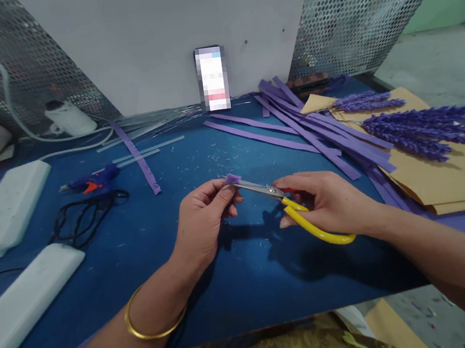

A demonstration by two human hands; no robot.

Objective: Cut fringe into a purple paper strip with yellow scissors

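Note:
Between thumb and fingers, my left hand (206, 217) pinches a small purple piece (232, 179), probably paper or felt; most of it is hidden by the fingers. My right hand (324, 199) grips a pair of scissors (320, 231) with yellow handles, its fingers partly behind them. The metal blades point left and their tips touch or overlap the purple piece. Whether the blades are cutting into it I cannot tell. Both hands are above the blue table top (245, 279).
Purple strips (319, 118) lie at the back right, beside brown paper (449, 181) bearing purple flower sprigs (417, 128). On the left are a cut-edged strip (137, 157), a blue glue gun (98, 181) with black cord and white power strips (32, 306). A phone (213, 78) leans at the back.

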